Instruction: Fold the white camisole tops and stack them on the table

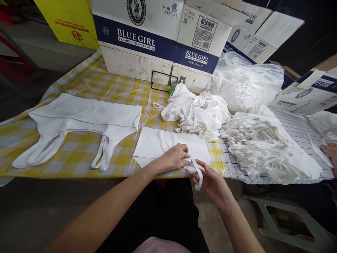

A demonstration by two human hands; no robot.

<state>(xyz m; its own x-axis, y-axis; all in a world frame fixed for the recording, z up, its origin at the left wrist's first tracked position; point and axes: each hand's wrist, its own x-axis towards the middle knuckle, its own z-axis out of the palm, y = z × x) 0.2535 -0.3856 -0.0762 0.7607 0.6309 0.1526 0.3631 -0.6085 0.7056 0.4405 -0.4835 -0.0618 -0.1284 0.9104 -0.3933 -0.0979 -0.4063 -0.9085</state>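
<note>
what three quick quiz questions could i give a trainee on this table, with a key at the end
1. What is the right hand holding?
A) a white strap
B) a roll of tape
C) a pair of scissors

2. True or false: the white garment spread out at the far left lies with its straps toward the near edge of the table.

3. Fill in: the large lettering on the box standing behind the loose pile of white cloth reads "____".

Key: 1 A; 2 true; 3 Blue Girl
</note>
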